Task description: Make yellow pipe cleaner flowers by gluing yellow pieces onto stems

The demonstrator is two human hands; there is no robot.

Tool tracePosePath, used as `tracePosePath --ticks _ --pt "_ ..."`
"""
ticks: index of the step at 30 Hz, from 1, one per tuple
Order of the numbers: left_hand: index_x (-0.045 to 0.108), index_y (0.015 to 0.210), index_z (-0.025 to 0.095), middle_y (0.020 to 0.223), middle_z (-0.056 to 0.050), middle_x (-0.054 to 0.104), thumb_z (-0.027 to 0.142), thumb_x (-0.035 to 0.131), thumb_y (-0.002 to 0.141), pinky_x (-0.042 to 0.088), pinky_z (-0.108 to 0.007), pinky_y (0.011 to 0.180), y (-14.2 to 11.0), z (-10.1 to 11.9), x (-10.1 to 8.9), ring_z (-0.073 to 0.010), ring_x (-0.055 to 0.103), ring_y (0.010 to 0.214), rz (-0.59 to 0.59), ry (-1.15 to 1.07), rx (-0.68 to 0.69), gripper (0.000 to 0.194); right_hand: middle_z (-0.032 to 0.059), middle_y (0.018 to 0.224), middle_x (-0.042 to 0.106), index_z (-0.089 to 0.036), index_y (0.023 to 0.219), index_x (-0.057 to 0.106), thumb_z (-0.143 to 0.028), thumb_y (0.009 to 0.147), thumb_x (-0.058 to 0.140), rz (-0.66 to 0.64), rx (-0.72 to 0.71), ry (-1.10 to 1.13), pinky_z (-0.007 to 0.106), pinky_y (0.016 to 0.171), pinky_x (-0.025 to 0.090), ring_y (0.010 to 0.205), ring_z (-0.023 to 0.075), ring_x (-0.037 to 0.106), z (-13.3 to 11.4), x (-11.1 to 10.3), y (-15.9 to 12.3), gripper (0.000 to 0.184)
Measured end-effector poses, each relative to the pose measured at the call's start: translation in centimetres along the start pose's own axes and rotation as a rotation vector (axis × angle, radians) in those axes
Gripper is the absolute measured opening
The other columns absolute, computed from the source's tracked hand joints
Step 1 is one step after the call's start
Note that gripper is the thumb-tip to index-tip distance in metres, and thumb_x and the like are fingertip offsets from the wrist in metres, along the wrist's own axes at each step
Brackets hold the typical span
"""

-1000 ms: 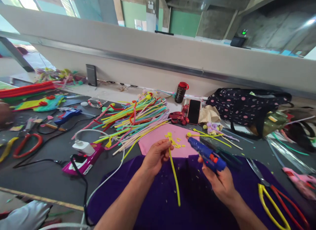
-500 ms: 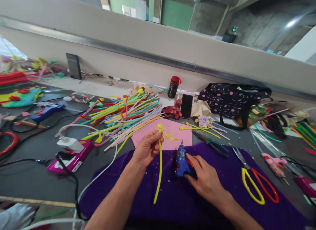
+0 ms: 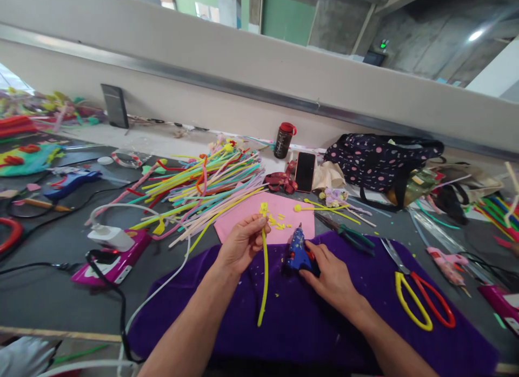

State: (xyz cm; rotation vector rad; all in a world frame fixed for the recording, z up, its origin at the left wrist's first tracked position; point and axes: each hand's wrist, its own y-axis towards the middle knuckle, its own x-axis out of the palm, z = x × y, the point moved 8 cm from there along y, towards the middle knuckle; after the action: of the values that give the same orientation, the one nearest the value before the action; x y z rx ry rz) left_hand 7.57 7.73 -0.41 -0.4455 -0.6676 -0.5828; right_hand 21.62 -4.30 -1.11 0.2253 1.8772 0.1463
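Observation:
My left hand (image 3: 245, 242) is closed, pinching a yellow pipe cleaner (image 3: 265, 282) just below its top. At that top, above the fingertips, sits a small yellow flower-like piece (image 3: 263, 208); the rest of the stem hangs down over the purple cloth (image 3: 243, 334). My right hand (image 3: 332, 277) has its thumb and fingers around the handle end of a blue hot glue gun (image 3: 298, 251), whose nozzle points away from me. The gun is low over the cloth; whether it rests there I cannot tell. Short yellow bits (image 3: 279, 224) lie on a pink sheet (image 3: 231, 220) beyond both hands.
Many coloured pipe cleaners (image 3: 227, 177) are heaped behind my left hand. Pliers (image 3: 348, 235) and scissors (image 3: 409, 285) lie to the right, near a pink glue gun (image 3: 448, 263). A magenta power strip (image 3: 130, 258) with cables stands left. Behind are a phone (image 3: 305, 172), bottle (image 3: 284, 139) and bag (image 3: 365, 166).
The glue gun has turned slightly and its nozzle has shifted a little away from me, with my right hand still at its handle. My left hand keeps its pinch on the pipe cleaner.

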Motion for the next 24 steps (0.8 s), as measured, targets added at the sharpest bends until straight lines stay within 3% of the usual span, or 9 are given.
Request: tracePosePath --ticks 3,5,8,10,13,16,20,24 --pt "0.055 0.070 0.012 0.058 0.003 0.057 0.021 0.067 0.066 0.024 -0.010 0.030 0.0 -0.1 0.1 0.0006 0.037 0.035 -0.005 0.010 0.006 0.015 0.0093 0.099 0.057 -0.016 0.122 0.045 -0.030 0.076 0.056 -0.002 0.050 0.048 0.037 0.075 0.047 0.089 0.0248 0.057 0.5 -0.2 -0.2 0.050" --pt "0.055 0.070 0.012 0.058 0.003 0.057 0.022 0.067 0.066 0.023 -0.011 0.030 0.0 -0.1 0.1 0.0006 0.037 0.035 -0.002 0.018 0.007 0.016 0.0082 0.100 0.058 -0.018 0.119 0.047 -0.029 0.077 0.055 0.043 0.070 0.152 0.036 0.079 0.045 0.090 0.0237 0.056 0.6 -1.4 -0.5 0.044" --pt "0.055 0.070 0.012 0.058 0.002 0.057 0.022 0.066 0.067 0.023 -0.010 0.030 0.0 -0.1 0.0 0.0005 0.038 0.035 0.000 0.018 0.005 0.016 0.0056 0.100 0.060 -0.020 0.113 0.051 -0.029 0.079 0.054 0.126 0.115 0.416 0.032 0.080 0.044 0.090 0.0209 0.056 1.0 -3.8 -1.3 0.036" --pt "0.055 0.071 0.012 0.059 0.002 0.057 0.021 0.065 0.068 0.023 -0.010 0.030 -0.1 0.1 0.0 0.0006 0.038 0.035 -0.001 0.012 0.009 0.014 0.0048 0.092 0.063 -0.019 0.107 0.055 -0.031 0.081 0.050 0.102 0.204 0.668 0.028 0.071 0.045 0.080 0.0182 0.058 1.5 -4.3 -1.7 0.029" --pt "0.055 0.072 0.012 0.059 0.003 0.056 0.020 0.064 0.069 0.024 -0.010 0.030 -0.2 0.7 -0.3 0.0007 0.037 0.035 0.008 -0.015 0.031 0.013 0.0039 0.075 0.063 -0.016 0.093 0.059 -0.035 0.086 0.043 -0.041 0.394 1.067 0.024 0.055 0.044 0.060 0.0134 0.056 1.8 -2.3 -2.0 0.026" --pt "0.055 0.070 0.012 0.058 0.003 0.056 0.019 0.064 0.068 0.024 -0.009 0.030 -0.3 1.4 -0.6 0.0009 0.038 0.035 0.014 -0.040 0.064 0.012 -0.0002 0.058 0.056 -0.014 0.079 0.057 -0.040 0.085 0.045 -0.159 0.554 1.271 0.021 0.045 0.039 0.045 0.0097 0.050 1.9 0.7 -1.8 0.029" --pt "0.055 0.070 0.012 0.057 0.003 0.056 0.019 0.065 0.067 0.025 -0.009 0.030 -0.3 1.4 -0.6 0.0007 0.038 0.036 0.009 -0.042 0.051 0.013 -0.0008 0.056 0.056 -0.014 0.077 0.055 -0.044 0.081 0.049 -0.240 0.599 1.230 0.021 0.045 0.040 0.044 0.0099 0.049 2.6 3.4 -1.2 0.030" --pt "0.055 0.073 0.012 0.058 0.003 0.057 0.018 0.065 0.067 0.025 -0.009 0.030 -0.2 1.1 -0.6 0.0007 0.039 0.035 0.014 -0.045 0.037 0.013 0.0050 0.074 0.064 -0.016 0.092 0.059 -0.041 0.081 0.047 -0.159 0.424 0.838 0.027 0.055 0.044 0.061 0.0169 0.059 4.1 2.5 -0.1 0.029"
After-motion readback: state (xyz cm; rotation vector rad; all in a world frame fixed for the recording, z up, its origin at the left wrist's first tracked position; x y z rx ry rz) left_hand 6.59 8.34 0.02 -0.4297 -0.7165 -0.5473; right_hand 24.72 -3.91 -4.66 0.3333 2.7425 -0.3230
